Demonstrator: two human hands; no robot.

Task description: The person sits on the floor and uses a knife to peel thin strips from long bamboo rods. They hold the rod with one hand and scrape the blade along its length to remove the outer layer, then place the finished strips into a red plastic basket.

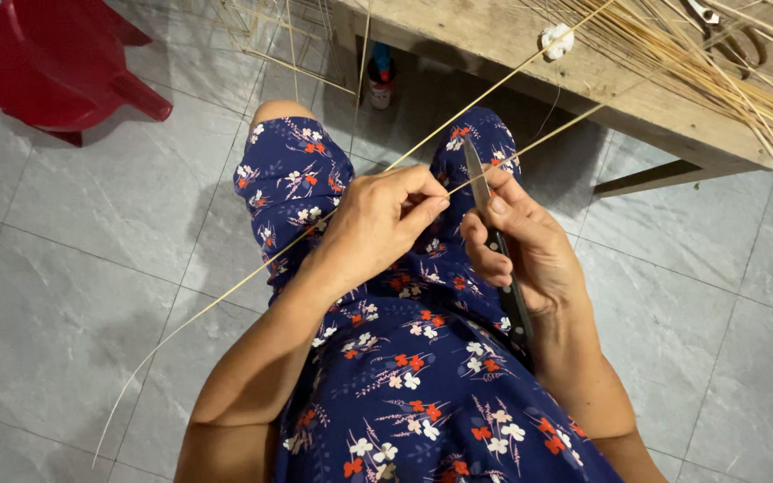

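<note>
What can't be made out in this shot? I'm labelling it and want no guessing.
- Head view: where the knife edge meets the thin strip is hidden by the left hand fingertips.
- Knife handle: mostly covered by the right hand.
- Strip bundle on the wooden bench: cut off by the top and right edges.
- Small bottle under the bench: too small to identify.

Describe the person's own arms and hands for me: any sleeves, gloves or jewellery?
Both forearms are bare, with no sleeves reaching them. The left hand and right hand wear no gloves, and no rings, watch or bracelets show. The clothing is dark blue fabric printed with small red and white flowers.
</note>
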